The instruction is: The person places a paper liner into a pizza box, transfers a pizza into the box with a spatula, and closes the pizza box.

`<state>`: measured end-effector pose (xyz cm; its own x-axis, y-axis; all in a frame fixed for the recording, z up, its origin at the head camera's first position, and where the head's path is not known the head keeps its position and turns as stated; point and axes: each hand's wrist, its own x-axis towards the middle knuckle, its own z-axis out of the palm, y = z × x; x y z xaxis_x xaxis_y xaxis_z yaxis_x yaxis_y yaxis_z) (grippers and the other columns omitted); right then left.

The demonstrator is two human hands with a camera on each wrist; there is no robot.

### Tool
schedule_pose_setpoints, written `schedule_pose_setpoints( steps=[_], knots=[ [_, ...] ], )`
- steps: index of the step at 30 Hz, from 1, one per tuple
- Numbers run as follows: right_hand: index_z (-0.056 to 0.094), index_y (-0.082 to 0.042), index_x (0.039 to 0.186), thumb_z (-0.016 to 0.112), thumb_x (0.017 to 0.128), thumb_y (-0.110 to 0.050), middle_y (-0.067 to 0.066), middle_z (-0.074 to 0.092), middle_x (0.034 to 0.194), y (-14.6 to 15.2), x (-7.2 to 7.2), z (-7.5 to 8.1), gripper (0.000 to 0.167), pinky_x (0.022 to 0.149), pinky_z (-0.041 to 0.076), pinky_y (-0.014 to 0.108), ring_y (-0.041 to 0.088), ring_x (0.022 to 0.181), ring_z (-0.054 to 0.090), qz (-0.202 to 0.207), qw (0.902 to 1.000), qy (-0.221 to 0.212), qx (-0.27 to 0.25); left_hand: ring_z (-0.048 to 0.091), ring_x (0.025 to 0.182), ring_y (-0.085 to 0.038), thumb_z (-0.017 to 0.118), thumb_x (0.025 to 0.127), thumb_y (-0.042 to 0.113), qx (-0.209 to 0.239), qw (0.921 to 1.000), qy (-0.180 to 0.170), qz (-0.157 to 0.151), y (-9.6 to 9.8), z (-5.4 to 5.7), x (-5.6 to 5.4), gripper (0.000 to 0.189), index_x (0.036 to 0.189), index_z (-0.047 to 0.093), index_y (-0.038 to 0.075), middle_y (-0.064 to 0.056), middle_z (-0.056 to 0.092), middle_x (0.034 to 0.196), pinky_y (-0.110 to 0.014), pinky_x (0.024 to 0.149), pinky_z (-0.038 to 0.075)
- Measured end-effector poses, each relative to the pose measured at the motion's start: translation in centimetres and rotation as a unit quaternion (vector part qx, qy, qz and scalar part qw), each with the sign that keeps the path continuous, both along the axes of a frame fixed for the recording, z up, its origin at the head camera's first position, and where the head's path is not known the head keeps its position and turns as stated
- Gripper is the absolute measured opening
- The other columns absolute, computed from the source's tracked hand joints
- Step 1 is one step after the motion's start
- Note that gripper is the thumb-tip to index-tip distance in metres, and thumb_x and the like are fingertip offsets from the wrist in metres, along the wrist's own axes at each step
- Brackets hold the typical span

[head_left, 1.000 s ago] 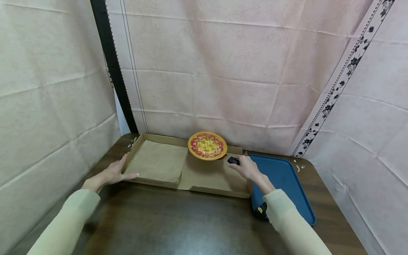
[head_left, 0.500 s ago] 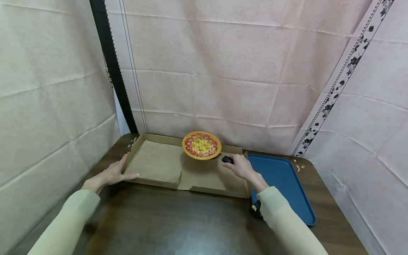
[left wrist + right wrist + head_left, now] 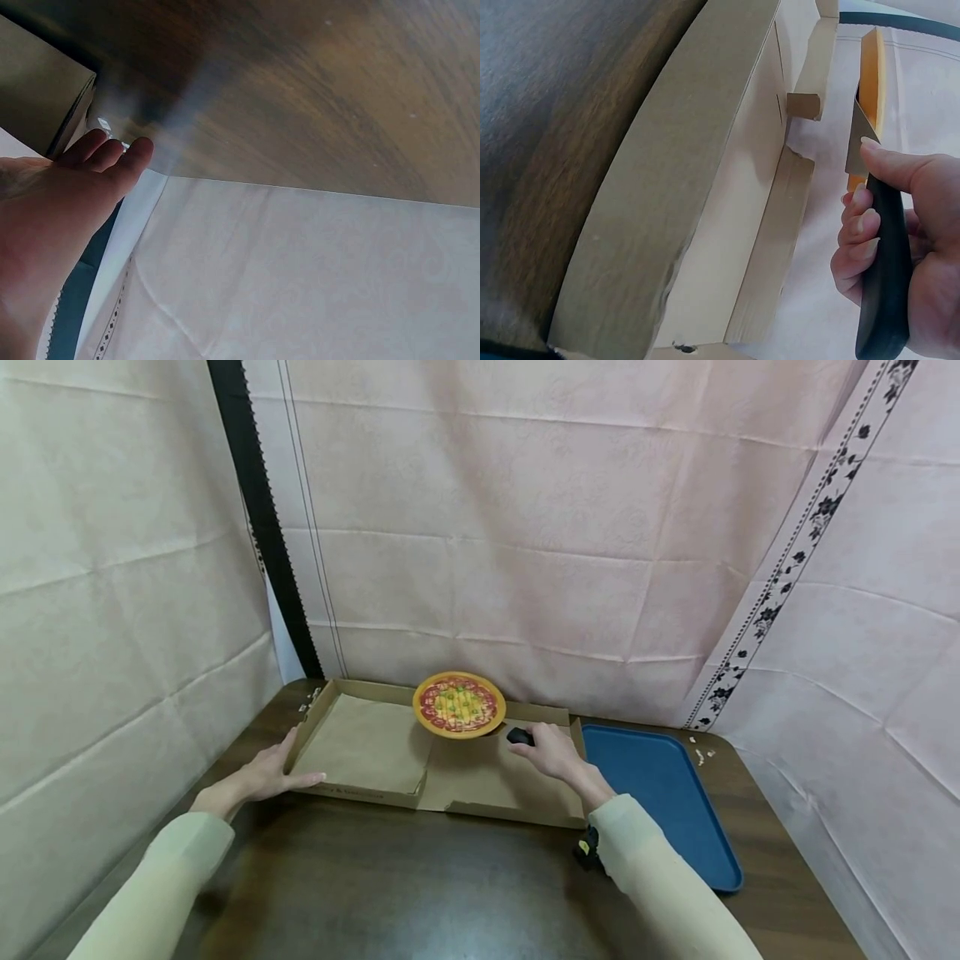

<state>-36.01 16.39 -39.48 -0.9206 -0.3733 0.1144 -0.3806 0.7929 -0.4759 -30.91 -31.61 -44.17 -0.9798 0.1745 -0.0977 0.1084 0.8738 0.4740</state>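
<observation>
In the head view an open cardboard pizza box (image 3: 367, 794) lies on the table, its two halves side by side. My left hand (image 3: 258, 777) rests against its left front corner, fingers extended along the side wall and thumb along the front. My right hand (image 3: 555, 753) grips the black handle (image 3: 889, 262) of a pizza server, thumb near the metal blade (image 3: 857, 142). On that blade a round pizza (image 3: 459, 705) with red and yellow topping is held up over the middle of the box. The blade is mostly hidden under the pizza.
A blue tray (image 3: 652, 785) lies right of the box, partly behind my right forearm. Pale cloth (image 3: 480, 527) hangs behind and on both sides of the dark wooden table (image 3: 405, 885). Small whitish scraps (image 3: 700, 756) sit at the table's back right.
My right hand has moved left with the server, carrying the pizza from over the right half of the box to near its middle. My left hand has stayed at the corner.
</observation>
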Motion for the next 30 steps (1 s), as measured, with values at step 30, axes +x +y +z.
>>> schedule_pose_setpoints(
  steps=[30],
  knots=[
    [0.053, -0.012, 0.072, 0.063, 0.092, -0.041, -0.001, 0.044, 0.063, -5.4, -0.8, -0.3, 0.036, 0.049, 0.024, 0.025, 0.013, 0.052, 0.036, 0.025, 0.9990, 0.018, 0.032, 0.015, 0.135, -0.062, 0.062, 0.085, 0.060, 0.004, 1.0000, -0.003, 0.006, 0.0, -0.2, 0.1, 0.116, 0.151, -0.008, -0.004, -0.045, 0.011, 0.149, -0.071, 0.108, 0.021]
  ],
)
